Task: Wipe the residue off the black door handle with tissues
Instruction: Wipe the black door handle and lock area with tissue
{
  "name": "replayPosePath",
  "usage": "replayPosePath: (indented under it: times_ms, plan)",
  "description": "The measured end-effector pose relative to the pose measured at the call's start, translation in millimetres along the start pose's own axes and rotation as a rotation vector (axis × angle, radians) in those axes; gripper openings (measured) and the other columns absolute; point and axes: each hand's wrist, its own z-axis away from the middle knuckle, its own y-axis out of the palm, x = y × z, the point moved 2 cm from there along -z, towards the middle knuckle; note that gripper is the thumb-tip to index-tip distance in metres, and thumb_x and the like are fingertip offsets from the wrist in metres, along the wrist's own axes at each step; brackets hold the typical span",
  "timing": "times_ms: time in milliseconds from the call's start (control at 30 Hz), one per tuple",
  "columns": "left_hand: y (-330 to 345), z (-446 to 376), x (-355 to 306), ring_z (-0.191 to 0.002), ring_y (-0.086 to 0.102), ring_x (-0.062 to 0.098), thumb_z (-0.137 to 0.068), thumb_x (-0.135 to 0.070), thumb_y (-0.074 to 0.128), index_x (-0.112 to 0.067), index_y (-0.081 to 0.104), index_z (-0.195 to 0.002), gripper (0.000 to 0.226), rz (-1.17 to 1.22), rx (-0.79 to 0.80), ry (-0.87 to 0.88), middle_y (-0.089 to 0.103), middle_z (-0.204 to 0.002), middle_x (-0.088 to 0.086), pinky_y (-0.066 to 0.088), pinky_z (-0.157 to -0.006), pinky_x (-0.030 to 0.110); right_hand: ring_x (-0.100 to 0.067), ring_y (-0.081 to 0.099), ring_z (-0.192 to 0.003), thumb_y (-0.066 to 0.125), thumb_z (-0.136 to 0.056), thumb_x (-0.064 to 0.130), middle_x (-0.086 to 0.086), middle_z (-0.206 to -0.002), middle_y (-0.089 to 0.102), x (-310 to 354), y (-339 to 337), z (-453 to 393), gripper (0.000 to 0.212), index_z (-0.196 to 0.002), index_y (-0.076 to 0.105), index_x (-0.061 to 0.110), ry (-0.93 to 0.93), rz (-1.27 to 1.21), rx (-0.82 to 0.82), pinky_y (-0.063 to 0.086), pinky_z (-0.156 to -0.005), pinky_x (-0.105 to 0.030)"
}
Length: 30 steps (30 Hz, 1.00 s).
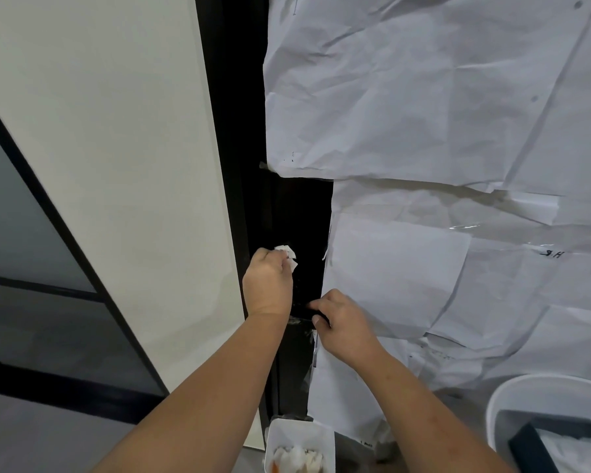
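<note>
Indoors, paper-covered black panel (297, 206); left hand (268, 285) around scrap (287, 256), right hand (342, 324): grip unclear.

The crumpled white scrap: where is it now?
In the head view, the crumpled white scrap is near the centre, pinched in the left hand over the black panel, above the right hand.

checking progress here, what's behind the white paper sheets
A black surface shows in the gap by the left hand. Elsewhere the white paper sheets cover it, so what lies behind them cannot be seen.
</note>
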Motion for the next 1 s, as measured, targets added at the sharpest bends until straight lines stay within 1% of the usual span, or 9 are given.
replayPosePath:
  times_ms: [100, 333, 433, 500, 600, 667, 733, 833, 1000]
  plan:
    - [5.1, 10.1, 10.4, -0.07, 0.065, 0.025, -0.088, -0.003, 0.062, -0.005, 0.076, -0.094, 0.015, -0.107, 0.118, 0.006, 0.067, -0.089, 0.012, 0.047, -0.061, 0.023, -0.007, 0.05, -0.087, 0.053, -0.094, 0.015, 0.002, -0.104, 0.053, 2.7, -2.6, 1.7, 0.03, -0.121, 0.063, 0.018, 0.011, -0.013, -0.002, 0.036, -0.068, -0.006]
    - [1.5, 27.2, 30.3, -0.072, 0.062, 0.02, -0.091, -0.004, 0.056, -0.007, 0.066, -0.092, 0.01, 0.023, 0.228, -0.097, 0.065, -0.08, 0.006, 0.053, -0.064, 0.032, -0.004, 0.044, -0.086, 0.052, -0.093, 0.014, 0.002, -0.104, 0.052, 4.6, -2.6, 2.3, 0.031, -0.122, 0.063, 0.019, 0.01, 0.001, -0.001, 0.032, -0.068, 0.001]
    - [12.7, 48.4, 55.3, -0.083, 0.065, 0.021, -0.087, 0.002, 0.057, -0.01, 0.065, -0.098, 0.018, 0.148, 0.393, -0.299, 0.068, -0.087, 0.003, 0.053, -0.072, 0.027, -0.005, 0.044, -0.085, 0.053, -0.093, 0.013, 0.0, -0.105, 0.053, 4.9, -2.6, 2.6, 0.031, -0.121, 0.063, 0.017, 0.007, -0.008, -0.003, 0.032, -0.068, 0.001]
    - [17.9, 57.5, 67.8, -0.091, 0.067, 0.025, -0.088, 0.0, 0.057, -0.015, 0.064, -0.097, 0.019, 0.344, 0.43, -0.558, 0.07, -0.096, 0.008, 0.056, -0.08, 0.034, -0.006, 0.045, -0.085, 0.053, -0.092, 0.012, 0.0, -0.104, 0.053, 5.2, -3.4, 2.7, 0.03, -0.121, 0.064, 0.016, 0.014, -0.019, -0.007, 0.032, -0.068, 0.001]
    - [22.4, 68.3, 73.0, -0.091, 0.066, 0.026, -0.094, 0.001, 0.052, -0.011, 0.059, -0.107, 0.019, 0.699, 0.407, -1.057, 0.065, -0.109, 0.015, 0.058, -0.074, 0.038, -0.005, 0.046, -0.084, 0.053, -0.093, 0.013, 0.001, -0.103, 0.053, 4.9, -3.2, 2.9, 0.03, -0.12, 0.064, 0.016, 0.012, -0.016, -0.012, 0.033, -0.068, 0.001]
    - [22.4, 71.9, 72.2, -0.085, 0.067, 0.023, -0.097, 0.001, 0.05, -0.007, 0.056, -0.118, 0.024, 0.906, 0.351, -1.255, 0.064, -0.111, 0.015, 0.056, -0.065, 0.033, -0.005, 0.046, -0.084, 0.053, -0.093, 0.013, 0.001, -0.103, 0.053, 4.3, -2.4, 2.6, 0.03, -0.121, 0.064, 0.016, 0.014, -0.015, -0.015, 0.033, -0.068, 0.001]
    - [22.4, 70.6, 69.7, -0.083, 0.066, 0.02, -0.095, 0.004, 0.053, -0.004, 0.056, -0.124, 0.03, 1.012, 0.304, -1.331, 0.065, -0.108, 0.012, 0.056, -0.064, 0.03, -0.004, 0.045, -0.085, 0.053, -0.093, 0.014, 0.002, -0.104, 0.053, 4.3, -2.0, 2.3, 0.03, -0.121, 0.063, 0.017, 0.013, -0.003, -0.012, 0.032, -0.069, 0.001]
    - [27.4, 68.4, 62.7, -0.085, 0.061, 0.018, -0.091, 0.014, 0.053, -0.002, 0.055, -0.128, 0.041, 1.124, 0.234, -1.369, 0.056, -0.11, 0.0, 0.054, -0.08, 0.029, -0.004, 0.045, -0.085, 0.052, -0.094, 0.016, 0.003, -0.105, 0.053, 4.1, -2.3, 1.8, 0.031, -0.122, 0.062, 0.02, 0.015, 0.02, -0.002, 0.033, -0.067, 0.0]
    - [38.4, 62.1, 41.4, -0.087, 0.061, 0.019, -0.093, 0.006, 0.056, 0.002, 0.055, -0.123, 0.031, 1.252, 0.017, -1.373, 0.058, -0.126, 0.015, 0.05, -0.088, 0.027, -0.005, 0.044, -0.084, 0.052, -0.093, 0.014, 0.002, -0.103, 0.051, 5.4, -3.8, 2.2, 0.031, -0.121, 0.063, 0.019, -0.006, 0.013, 0.009, 0.032, -0.066, -0.002]
